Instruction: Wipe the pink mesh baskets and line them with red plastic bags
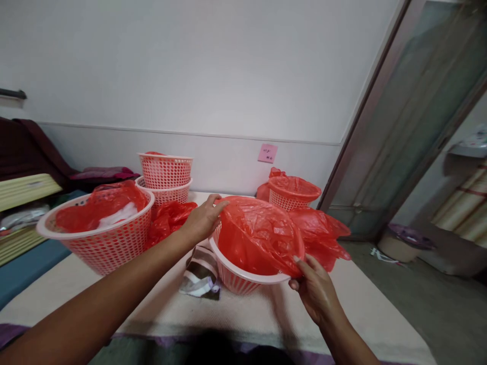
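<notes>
A pink-white perforated plastic basket (243, 278) stands in front of me on the covered table. A red plastic bag (262, 228) lines its inside and is folded over part of the rim; along the front, the white rim is bare. My left hand (207, 215) is closed at the rim's far left, pinching the bag's edge there. At the front right of the rim, my right hand (314, 284) grips the bag's edge between thumb and fingers. More red plastic (321, 230) spreads out to the right, behind the basket. A striped cloth (201, 274) lies against the basket's left side.
A larger basket (110, 248) with red plastic and something white stands left. Behind it are stacked baskets (165, 175) and a crumpled red bag (167, 223). A bag-covered basket (294, 192) stands back right. A pink note (267, 153) is on the wall. The table's edge (403, 324) runs along the right.
</notes>
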`<state>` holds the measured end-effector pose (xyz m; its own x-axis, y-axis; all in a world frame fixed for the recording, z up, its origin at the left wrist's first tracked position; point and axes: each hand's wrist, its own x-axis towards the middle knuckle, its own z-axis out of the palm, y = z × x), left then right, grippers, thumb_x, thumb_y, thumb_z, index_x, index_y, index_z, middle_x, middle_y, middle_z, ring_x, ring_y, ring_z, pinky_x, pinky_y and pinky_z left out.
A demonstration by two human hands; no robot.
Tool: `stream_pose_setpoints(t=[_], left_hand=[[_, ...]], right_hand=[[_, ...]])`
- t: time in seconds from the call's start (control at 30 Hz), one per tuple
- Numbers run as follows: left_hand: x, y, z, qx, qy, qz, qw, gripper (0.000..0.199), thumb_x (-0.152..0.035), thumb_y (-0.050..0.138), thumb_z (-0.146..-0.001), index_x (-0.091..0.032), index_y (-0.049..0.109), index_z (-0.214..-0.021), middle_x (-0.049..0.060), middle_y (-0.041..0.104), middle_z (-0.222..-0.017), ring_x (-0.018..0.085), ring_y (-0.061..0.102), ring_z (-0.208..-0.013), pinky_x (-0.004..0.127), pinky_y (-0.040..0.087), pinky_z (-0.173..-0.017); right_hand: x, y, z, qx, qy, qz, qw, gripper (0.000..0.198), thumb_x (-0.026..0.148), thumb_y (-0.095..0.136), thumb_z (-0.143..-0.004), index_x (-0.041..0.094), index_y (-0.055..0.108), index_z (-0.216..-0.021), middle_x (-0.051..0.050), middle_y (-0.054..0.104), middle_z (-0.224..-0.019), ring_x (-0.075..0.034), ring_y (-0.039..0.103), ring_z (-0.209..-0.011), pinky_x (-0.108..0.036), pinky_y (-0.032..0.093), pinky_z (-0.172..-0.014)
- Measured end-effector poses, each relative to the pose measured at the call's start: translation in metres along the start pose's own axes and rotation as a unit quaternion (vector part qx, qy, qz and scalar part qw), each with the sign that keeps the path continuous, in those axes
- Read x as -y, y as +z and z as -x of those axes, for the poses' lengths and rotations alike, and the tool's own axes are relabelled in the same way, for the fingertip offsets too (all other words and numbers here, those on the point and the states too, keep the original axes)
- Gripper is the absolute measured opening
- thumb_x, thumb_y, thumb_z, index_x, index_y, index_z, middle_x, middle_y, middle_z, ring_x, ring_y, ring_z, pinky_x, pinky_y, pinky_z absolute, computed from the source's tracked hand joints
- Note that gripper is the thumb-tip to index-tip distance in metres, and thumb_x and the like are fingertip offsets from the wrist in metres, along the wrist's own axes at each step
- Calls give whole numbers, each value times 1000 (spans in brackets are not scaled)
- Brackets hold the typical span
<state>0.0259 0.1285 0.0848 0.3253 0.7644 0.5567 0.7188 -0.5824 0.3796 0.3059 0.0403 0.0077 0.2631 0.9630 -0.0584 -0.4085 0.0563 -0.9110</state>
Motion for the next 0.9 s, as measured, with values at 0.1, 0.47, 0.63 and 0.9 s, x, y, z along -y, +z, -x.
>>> stream_pose_setpoints(t=[0.1,0.47,0.63,0.9], left_hand=[[9,5,-2,-7,8,-7,1000,15,-17,51,-81,-22,63,-87,6,57,-108,21,54,-86,33,41,-70],[23,36,93,-118,-106,141,977,7,-19,49,-82,-22,56,-81,3,57,-87,20,55,-87,31,42,-79],[14,51,105,-110,-210,267,934,6,-27,60,-75,-21,61,-76,3,61,-82,19,58,-80,30,46,-73],[-15,41,94,-96,-355,449,814,25,-42,62,-76,-17,58,-79,0,63,-71,12,60,-59,21,46,-50]], right_hand=[[1,-1,2,6,2,3,1000,40,34,79,-64,17,61,-95,2,65,-74,-7,50,-47,-16,41,-34],[0,0,-5,9,6,-21,1000,37,34,80,-65,17,62,-92,1,66,-83,-6,53,-52,-15,44,-37],[1,2,-1,14,-3,-29,999,43,35,82,-64,18,62,-98,2,67,-84,-6,55,-53,-16,48,-41],[-2,-3,1,18,31,-66,997,54,36,85,-59,21,56,-101,0,69,-72,-16,68,-64,-21,55,-52]])
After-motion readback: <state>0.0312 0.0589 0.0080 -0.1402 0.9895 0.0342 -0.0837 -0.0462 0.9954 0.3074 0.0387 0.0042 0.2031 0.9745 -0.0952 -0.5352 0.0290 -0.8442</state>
